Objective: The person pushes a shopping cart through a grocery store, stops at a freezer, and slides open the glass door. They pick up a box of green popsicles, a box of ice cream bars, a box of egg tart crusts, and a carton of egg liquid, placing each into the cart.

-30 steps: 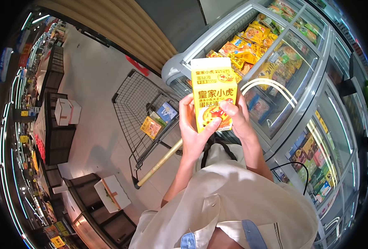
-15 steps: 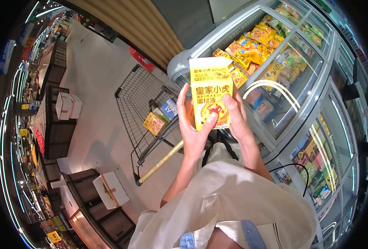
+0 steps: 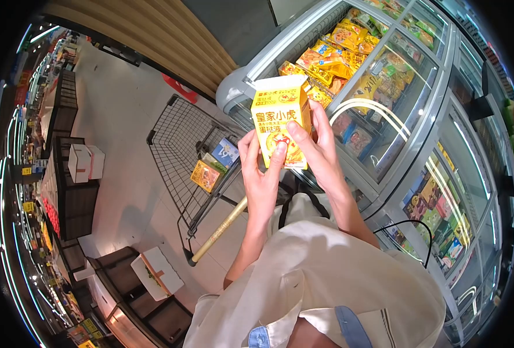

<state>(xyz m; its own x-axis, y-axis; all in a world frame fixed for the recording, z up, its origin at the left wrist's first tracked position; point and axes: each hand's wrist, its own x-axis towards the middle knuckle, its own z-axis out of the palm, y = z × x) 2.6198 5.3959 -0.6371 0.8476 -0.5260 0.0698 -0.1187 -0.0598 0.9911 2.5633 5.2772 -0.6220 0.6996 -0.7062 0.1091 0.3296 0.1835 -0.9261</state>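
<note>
Both of my hands hold a yellow gable-top carton (image 3: 277,120) of egg tart liquid, with red and dark printing and a white top ridge. My left hand (image 3: 260,177) grips its lower left, the thumb pressed on the front. Around the right edge wraps my right hand (image 3: 321,145), its thumb lying across the front panel. The carton is slightly turned, so part of its right side shows. Beyond it stands an open-sided freezer chest (image 3: 251,84) with several yellow bags (image 3: 332,61) inside.
A wire shopping cart (image 3: 176,139) with a gold handle (image 3: 219,229) stands to my left, holding an orange box (image 3: 205,176) and a blue-white package (image 3: 225,152). Glass freezer doors (image 3: 471,191) line the right. Wooden display stands (image 3: 83,211) and a white box (image 3: 87,162) are farther left.
The carton has come slightly left and turned, so its right side now shows. My right hand has shifted further along its side. The whole view has moved a little.
</note>
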